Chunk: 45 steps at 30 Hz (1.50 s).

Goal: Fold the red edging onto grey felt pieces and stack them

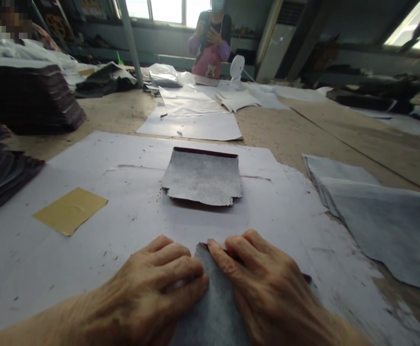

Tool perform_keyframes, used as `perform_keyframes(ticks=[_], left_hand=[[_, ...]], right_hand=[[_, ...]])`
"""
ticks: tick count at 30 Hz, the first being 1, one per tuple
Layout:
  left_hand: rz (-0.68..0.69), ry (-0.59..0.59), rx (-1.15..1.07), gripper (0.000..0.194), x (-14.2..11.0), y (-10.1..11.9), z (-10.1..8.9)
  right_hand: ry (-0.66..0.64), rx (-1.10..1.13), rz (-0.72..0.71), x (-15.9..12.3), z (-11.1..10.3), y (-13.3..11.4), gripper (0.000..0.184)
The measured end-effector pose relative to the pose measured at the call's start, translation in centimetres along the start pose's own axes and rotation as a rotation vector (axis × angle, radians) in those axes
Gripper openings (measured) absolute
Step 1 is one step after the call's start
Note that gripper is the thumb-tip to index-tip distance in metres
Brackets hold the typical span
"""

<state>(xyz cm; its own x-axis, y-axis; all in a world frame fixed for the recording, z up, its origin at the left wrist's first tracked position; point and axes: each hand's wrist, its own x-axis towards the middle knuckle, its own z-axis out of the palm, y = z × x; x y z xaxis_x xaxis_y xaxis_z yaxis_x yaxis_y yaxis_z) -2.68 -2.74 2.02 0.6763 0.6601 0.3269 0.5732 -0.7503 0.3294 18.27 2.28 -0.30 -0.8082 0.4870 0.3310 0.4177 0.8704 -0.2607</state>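
A grey-backed piece of sheet material [215, 298] with a dark red folded edge lies at the near edge of the white paper, partly hidden by my hands. My left hand [159, 278] holds its left side, fingers curled and thumb pressed to the grey face. On the dark red edge, my right hand [263, 274] presses with its index finger, the other fingers bent under. Just beyond both hands sits a similar grey piece [202, 175], its far edge folded over in dark red and its near corners notched.
White paper [123, 221] covers the work surface. A yellow card [70, 210] lies left; grey sheets [383, 211] lie right. Dark stacks [25, 96] stand at the left. Beyond are papers, a white fan [237, 69] and a person in a pink apron [208, 60]. Another person is at far left.
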Motion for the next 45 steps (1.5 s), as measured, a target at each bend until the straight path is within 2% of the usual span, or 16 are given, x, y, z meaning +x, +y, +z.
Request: perform_keyframes(ticks=[5, 11, 15, 17, 21, 23, 28, 30, 32, 34, 36, 40, 43, 45], left_hand=[[0.022, -0.024, 0.015, 0.028, 0.1, -0.2, 0.1], [0.065, -0.002, 0.046, 0.027, 0.4, -0.4, 0.4], [0.03, -0.02, 0.034, 0.026, 0.3, -0.3, 0.4], [0.011, -0.037, 0.025, 0.028, 0.3, -0.3, 0.2], [-0.006, -0.074, 0.007, 0.033, 0.3, -0.2, 0.1], [-0.008, -0.088, -0.01, 0.031, 0.3, -0.2, 0.2], [-0.01, -0.041, -0.092, 0.034, 0.0, -0.3, 0.5], [-0.027, -0.03, -0.139, 0.034, -0.2, -0.4, 0.5], [-0.088, 0.034, -0.183, 0.035, -0.4, -0.5, 0.5], [-0.183, 0.142, -0.192, 0.035, -0.6, -0.8, 0.7], [-0.273, 0.242, -0.174, 0.034, -0.7, -1.1, 0.9], [-0.338, 0.287, -0.168, 0.039, -0.7, -1.5, 1.4], [-0.307, 0.287, -0.169, 0.039, -0.6, -1.4, 1.4], [-0.25, 0.29, -0.175, 0.036, -0.5, -1.3, 1.3]], right_hand=[[-0.089, 0.077, 0.081, 0.6, -0.3, 0.0, 0.05], [-0.107, 0.072, 0.104, 0.8, -0.3, -0.1, 0.052], [-0.142, 0.066, 0.128, 0.9, -0.4, -0.2, 0.058], [-0.104, 0.136, 0.144, 0.9, -0.6, -0.1, 0.06], [0.133, 0.365, 0.214, 0.5, -1.3, 0.6, 0.043], [0.201, 0.344, 0.237, 0.3, -1.5, 0.8, 0.031], [0.136, 0.127, 0.257, 0.2, -1.0, 0.4, 0.012], [0.095, 0.118, 0.275, 0.2, -0.7, 0.2, 0.008], [0.083, 0.142, 0.284, 0.3, -0.6, 0.1, 0.006], [0.114, 0.152, 0.246, 0.4, -0.5, 0.0, 0.006], [0.188, 0.108, 0.148, 0.3, -0.5, -0.2, 0.012], [0.354, -0.108, -0.137, -0.2, -0.8, -0.7, 0.019], [0.3, -0.204, -0.314, -0.8, -1.2, -1.0, 0.028], [0.256, -0.233, -0.368, -1.1, -1.4, -1.1, 0.035]])
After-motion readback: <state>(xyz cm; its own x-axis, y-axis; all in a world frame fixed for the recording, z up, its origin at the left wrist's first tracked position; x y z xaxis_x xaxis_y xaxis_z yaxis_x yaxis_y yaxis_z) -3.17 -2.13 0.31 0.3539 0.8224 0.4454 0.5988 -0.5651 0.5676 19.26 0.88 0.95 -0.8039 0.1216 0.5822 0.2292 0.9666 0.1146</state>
